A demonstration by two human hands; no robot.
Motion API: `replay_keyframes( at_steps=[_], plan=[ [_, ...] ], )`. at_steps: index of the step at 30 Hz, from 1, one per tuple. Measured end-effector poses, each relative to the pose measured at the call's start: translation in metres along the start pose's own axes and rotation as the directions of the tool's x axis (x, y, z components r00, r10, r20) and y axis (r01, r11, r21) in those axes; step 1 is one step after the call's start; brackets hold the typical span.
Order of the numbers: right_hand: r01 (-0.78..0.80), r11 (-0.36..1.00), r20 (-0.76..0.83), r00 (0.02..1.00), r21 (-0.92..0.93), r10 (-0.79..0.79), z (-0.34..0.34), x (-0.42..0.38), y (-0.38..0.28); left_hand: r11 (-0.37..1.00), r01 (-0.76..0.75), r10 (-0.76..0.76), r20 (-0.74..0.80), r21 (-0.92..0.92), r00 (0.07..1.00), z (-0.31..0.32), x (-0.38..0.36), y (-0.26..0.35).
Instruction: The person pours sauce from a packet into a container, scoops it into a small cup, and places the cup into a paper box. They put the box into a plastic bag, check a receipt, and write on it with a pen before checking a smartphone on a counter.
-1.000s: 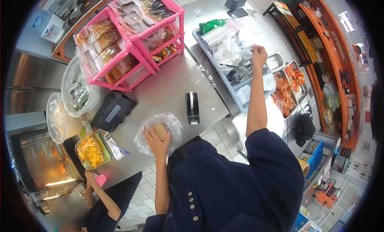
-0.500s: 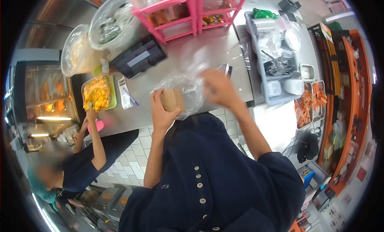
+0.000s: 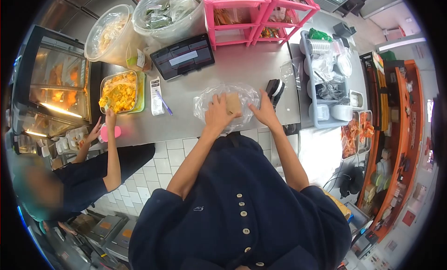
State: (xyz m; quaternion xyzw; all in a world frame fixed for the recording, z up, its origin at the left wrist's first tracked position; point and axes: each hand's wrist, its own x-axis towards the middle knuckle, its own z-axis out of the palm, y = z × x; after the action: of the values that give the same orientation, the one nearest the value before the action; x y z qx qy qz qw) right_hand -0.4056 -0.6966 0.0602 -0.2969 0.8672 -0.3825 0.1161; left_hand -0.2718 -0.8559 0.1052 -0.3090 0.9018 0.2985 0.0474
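Note:
A small brown box [image 3: 234, 104] sits on a clear plastic bag [image 3: 201, 104] spread over the steel counter. My left hand [image 3: 217, 113] grips the box from its left side, fingers over its top edge and thumb along the near side. To the right, my right hand [image 3: 264, 111] touches the bag's right edge with thumb and fingers apart; whether it pinches any plastic is too small to tell. A black device with a white strip [image 3: 274, 89] lies just beyond my right hand.
Behind are a tablet [image 3: 182, 57], pink racks [image 3: 237, 23] and plastic tubs [image 3: 109, 35]. A co-worker's hand [image 3: 110, 119] is at a tray of yellow food [image 3: 120, 91] on the left. A grey-blue bin [image 3: 326, 120] stands right.
My right hand has come down from above the bag to its right edge, and its fingers have spread. The view has shifted, and the black device shows more fully.

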Motion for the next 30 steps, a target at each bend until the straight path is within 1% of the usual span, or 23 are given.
replay_keyframes(
  at_steps=[1,2,3,4,6,7,8,9,10,12,13,15,16,18,19,21,22,24,25,27,28,29,30],
  plan=[
    [-0.078,0.997,0.023,0.997,0.012,0.078,0.005,0.000,0.001,1.000,-0.014,0.014,0.009,-0.004,1.000,-0.001,-0.003,-0.002],
    [-0.160,0.987,0.050,0.986,0.024,0.159,0.012,-0.003,0.001,0.989,-0.131,0.139,-0.167,0.063,0.976,-0.005,-0.008,-0.009],
    [-0.245,0.969,0.081,0.967,0.035,0.241,0.018,-0.008,0.003,0.962,-0.227,0.265,-0.324,0.151,0.908,-0.011,-0.016,-0.020],
    [-0.410,0.900,0.187,0.905,0.149,0.382,0.018,-0.006,-0.003,0.918,-0.303,0.392,-0.461,0.256,0.796,-0.019,-0.019,-0.030],
    [-0.706,0.641,0.432,0.700,0.300,0.569,0.014,-0.002,-0.019,0.993,-0.115,0.111,-0.595,0.031,0.796,-0.011,-0.018,-0.057],
    [-0.706,0.589,0.465,0.705,0.393,0.535,0.016,-0.004,-0.018,0.995,-0.024,-0.040,-0.633,-0.093,0.773,-0.005,-0.019,-0.071],
    [-0.701,0.528,0.496,0.712,0.478,0.497,0.018,-0.007,-0.016,0.914,0.067,-0.218,-0.344,-0.400,0.913,-0.006,-0.018,-0.085],
    [-0.692,0.459,0.522,0.722,0.558,0.454,0.021,-0.009,-0.014,0.742,0.231,-0.289,0.010,-0.630,0.957,-0.009,-0.014,-0.100],
    [-0.623,0.470,0.445,0.779,0.625,0.442,0.019,-0.009,-0.022,0.511,0.435,-0.240,0.362,-0.742,0.901,-0.013,-0.010,-0.109],
    [-0.470,0.489,0.274,0.866,0.735,0.419,-0.001,-0.010,-0.051,0.513,0.262,-0.176,0.198,-0.818,0.964,-0.029,-0.019,-0.107],
    [-0.418,0.547,0.193,0.886,0.726,0.421,-0.012,-0.009,-0.059,0.508,0.174,-0.147,0.114,-0.844,0.983,-0.039,-0.025,-0.103],
    [-0.315,0.651,0.033,0.913,0.691,0.406,-0.035,-0.007,-0.074,0.564,0.077,-0.146,-0.007,-0.822,0.989,-0.069,-0.036,-0.095],
    [-0.315,0.702,0.009,0.916,0.639,0.402,-0.048,-0.006,-0.089,0.592,0.031,-0.143,-0.068,-0.805,0.987,-0.086,-0.042,-0.089],
    [-0.311,0.797,-0.040,0.922,0.518,0.386,-0.075,-0.006,-0.119,0.752,-0.098,-0.124,-0.287,-0.651,0.950,-0.120,-0.056,-0.062],
    [-0.254,0.829,-0.083,0.938,0.498,0.338,-0.082,-0.007,-0.132,0.819,-0.148,-0.098,-0.390,-0.554,0.916,-0.134,-0.062,-0.048],
    [-0.139,0.881,-0.167,0.957,0.452,0.236,-0.090,-0.010,-0.152,0.848,-0.220,-0.059,-0.499,-0.482,0.865,-0.152,-0.070,-0.026],
    [-0.112,0.867,-0.098,0.979,0.486,0.181,-0.095,-0.011,-0.158,0.862,-0.252,-0.035,-0.547,-0.441,0.836,-0.157,-0.073,-0.021],
    [-0.071,0.828,0.029,0.997,0.556,0.065,-0.100,-0.013,-0.165,0.693,-0.312,0.052,-0.387,-0.650,0.921,-0.165,-0.079,-0.026],
    [-0.083,0.720,0.100,0.995,0.689,0.019,-0.096,-0.012,-0.165,0.591,-0.312,0.113,-0.307,-0.744,0.945,-0.168,-0.082,-0.027],
    [-0.142,0.442,0.210,0.972,0.885,-0.107,-0.080,-0.009,-0.169,0.314,-0.210,0.124,-0.179,-0.926,0.976,-0.167,-0.083,-0.014],
    [-0.153,0.499,0.273,0.946,0.853,-0.175,-0.071,-0.010,-0.174,0.163,-0.139,0.144,-0.116,-0.977,0.983,-0.165,-0.084,-0.004],
    [-0.153,0.555,0.335,0.911,0.817,-0.242,-0.061,-0.011,-0.181,0.422,-0.263,0.178,-0.205,-0.868,0.962,-0.166,-0.084,0.011],
    [-0.147,0.608,0.398,0.866,0.780,-0.302,-0.052,-0.012,-0.188,0.642,-0.363,0.234,-0.278,-0.676,0.932,-0.169,-0.085,0.026]
  ],
)
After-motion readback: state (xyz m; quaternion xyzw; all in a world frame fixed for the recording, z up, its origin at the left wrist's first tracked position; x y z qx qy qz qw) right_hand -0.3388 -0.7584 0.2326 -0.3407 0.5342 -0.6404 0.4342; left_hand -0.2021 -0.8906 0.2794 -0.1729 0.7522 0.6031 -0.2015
